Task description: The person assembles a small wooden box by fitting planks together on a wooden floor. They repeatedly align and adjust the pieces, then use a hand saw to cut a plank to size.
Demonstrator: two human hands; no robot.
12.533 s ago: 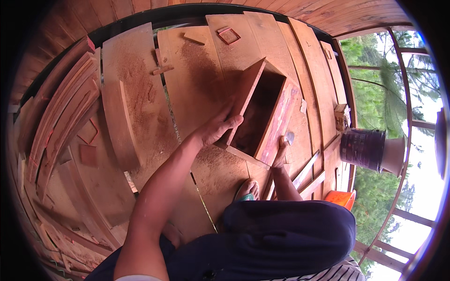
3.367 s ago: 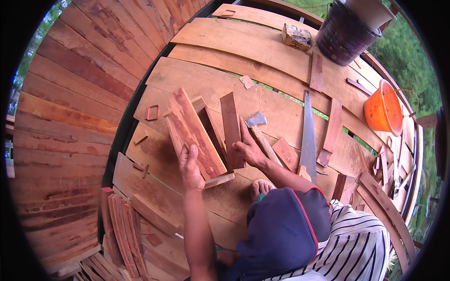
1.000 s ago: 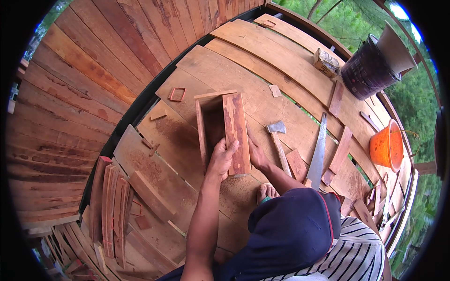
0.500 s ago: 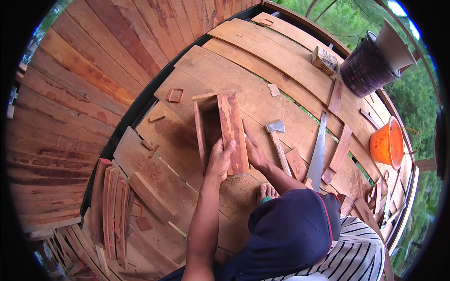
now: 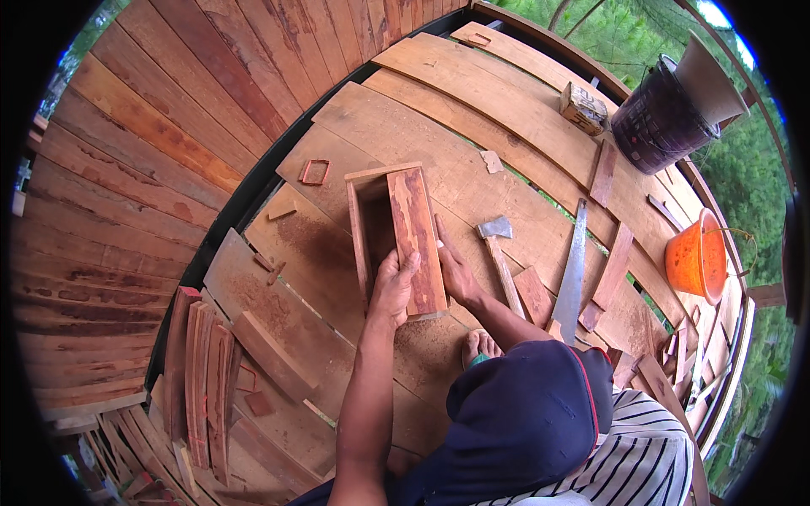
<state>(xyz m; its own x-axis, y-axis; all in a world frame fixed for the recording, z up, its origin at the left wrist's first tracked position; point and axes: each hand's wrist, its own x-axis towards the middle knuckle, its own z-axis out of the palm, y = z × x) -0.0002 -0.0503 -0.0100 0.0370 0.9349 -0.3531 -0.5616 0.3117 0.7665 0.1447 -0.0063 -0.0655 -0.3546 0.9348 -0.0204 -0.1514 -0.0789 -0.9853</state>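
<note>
As the plank floor (image 5: 485, 198) spreads out below, the open wooden box (image 5: 357, 232) is in the middle, with its dark inside showing and its blotchy side board (image 5: 413, 215) on the right. The left hand (image 5: 391, 291) grips that board, thumb on top and fingers tucked inside, while the right hand (image 5: 460, 280) lies along the box's right side, and I can't tell if its fingers hold anything. To hold it well, squeeze softly from both sides and keep the box from tipping.
</note>
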